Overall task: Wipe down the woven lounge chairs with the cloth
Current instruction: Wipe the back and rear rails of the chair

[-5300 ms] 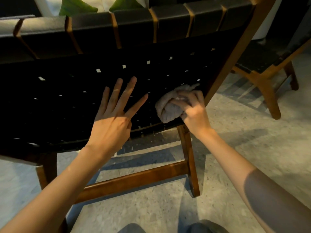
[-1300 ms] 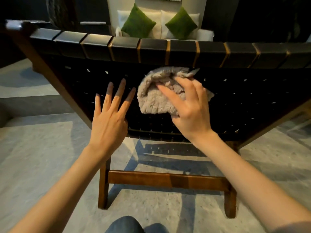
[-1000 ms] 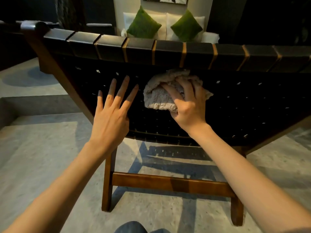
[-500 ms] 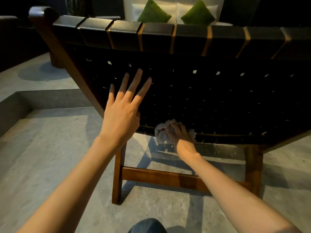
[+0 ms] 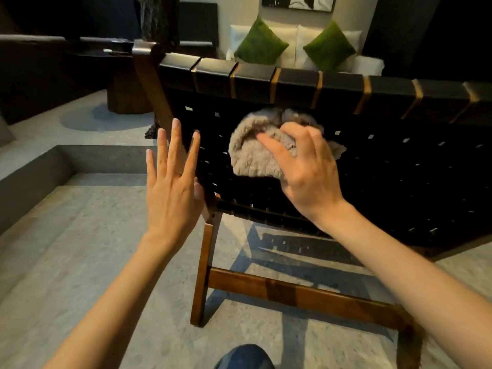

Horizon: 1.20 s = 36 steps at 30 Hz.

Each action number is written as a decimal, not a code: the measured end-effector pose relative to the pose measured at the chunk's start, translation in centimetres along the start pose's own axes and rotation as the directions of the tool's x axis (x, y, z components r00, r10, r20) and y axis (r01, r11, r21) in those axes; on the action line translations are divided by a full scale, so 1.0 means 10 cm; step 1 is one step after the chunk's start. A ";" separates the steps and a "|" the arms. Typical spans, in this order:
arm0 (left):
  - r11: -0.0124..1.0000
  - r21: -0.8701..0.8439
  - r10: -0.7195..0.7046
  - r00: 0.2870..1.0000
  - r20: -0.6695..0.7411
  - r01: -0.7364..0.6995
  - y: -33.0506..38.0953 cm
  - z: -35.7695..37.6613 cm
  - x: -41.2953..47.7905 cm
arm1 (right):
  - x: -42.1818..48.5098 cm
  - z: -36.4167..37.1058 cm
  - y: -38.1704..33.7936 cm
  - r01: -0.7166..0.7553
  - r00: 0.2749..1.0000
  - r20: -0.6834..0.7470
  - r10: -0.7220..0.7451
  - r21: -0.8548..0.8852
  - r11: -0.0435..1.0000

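woven black chair point(image 5: 399, 177) back fills the frame's right; the right hand point(image 5: 306, 171) grips a bunched grey cloth point(image 5: 253, 155) against its upper weave, mid-wipe. the left hand point(image 5: 170, 182) stays spread wide at the frame's left post. next: likely drag down.
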State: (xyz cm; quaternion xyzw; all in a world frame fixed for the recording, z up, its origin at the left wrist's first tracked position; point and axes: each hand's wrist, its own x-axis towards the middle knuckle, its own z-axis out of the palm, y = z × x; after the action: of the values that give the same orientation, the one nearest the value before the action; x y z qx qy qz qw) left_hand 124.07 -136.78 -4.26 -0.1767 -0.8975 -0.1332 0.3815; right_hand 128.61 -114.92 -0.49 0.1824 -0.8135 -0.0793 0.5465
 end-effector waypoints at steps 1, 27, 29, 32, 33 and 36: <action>1.000 0.004 -0.017 1.000 0.010 0.017 -0.03 -0.01 0.03 | 0.12 0.02 -0.01 -0.029 1.000 -0.004 0.029 -0.027 0.999; 1.000 0.006 -0.020 0.999 0.044 0.019 -0.19 0.00 0.14 | -1.24 1.49 -0.52 -0.164 0.426 0.875 0.232 -0.177 0.970; 1.000 -0.006 -0.011 0.998 0.068 0.011 -0.19 -0.04 0.12 | -1.11 1.29 -0.51 -0.213 0.455 0.874 0.173 -0.082 0.974; 0.999 -0.005 0.048 0.995 0.082 -0.047 -0.28 -0.15 0.10 | -0.70 0.84 -0.49 -0.126 0.774 0.633 0.019 0.124 0.984; 0.998 -0.010 0.058 0.995 0.082 -0.057 -0.33 -0.18 0.09 | -0.54 0.71 -0.48 -0.071 0.864 0.502 -0.034 0.189 0.979; 1.000 0.004 0.029 0.996 0.083 -0.029 -0.43 -0.26 0.12 | 0.06 0.47 -0.47 0.100 0.991 0.063 -0.114 0.196 0.976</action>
State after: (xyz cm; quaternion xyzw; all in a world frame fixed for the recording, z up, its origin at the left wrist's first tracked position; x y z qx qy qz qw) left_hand 123.13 -141.35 -2.05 -0.1941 -0.9102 -0.1178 0.3464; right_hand 125.05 -119.85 -3.35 0.2749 -0.8260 -0.0364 0.4907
